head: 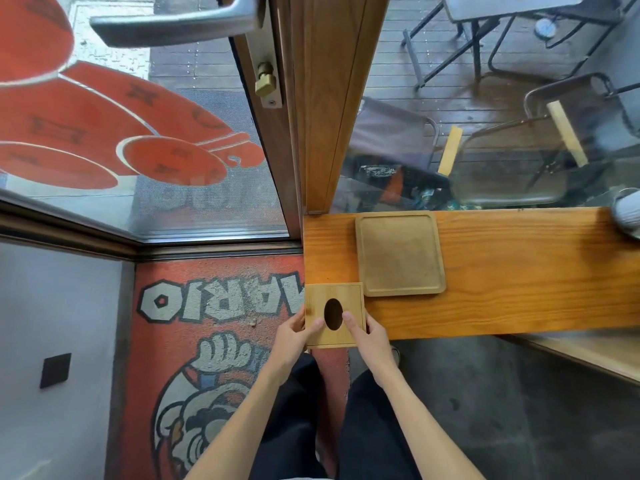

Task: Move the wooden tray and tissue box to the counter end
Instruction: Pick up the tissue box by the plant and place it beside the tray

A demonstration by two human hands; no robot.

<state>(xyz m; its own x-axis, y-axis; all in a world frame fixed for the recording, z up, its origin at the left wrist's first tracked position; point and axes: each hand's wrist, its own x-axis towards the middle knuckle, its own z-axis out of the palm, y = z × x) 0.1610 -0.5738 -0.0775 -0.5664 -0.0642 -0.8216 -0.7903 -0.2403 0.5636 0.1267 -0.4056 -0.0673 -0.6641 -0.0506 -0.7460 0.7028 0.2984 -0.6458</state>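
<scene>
A square wooden tissue box with a dark oval slot in its top sits at the near left corner of the wooden counter, partly overhanging the front edge. My left hand grips its left side and my right hand grips its right side, a finger of each resting on the lid beside the slot. The flat wooden tray with rounded corners lies on the counter just behind and to the right of the box, close to the window.
A wooden door post rises at the counter's left end, with a glass door and metal handle to its left. A red floor mat lies below. A grey object sits at the counter's far right. Chairs stand outside the window.
</scene>
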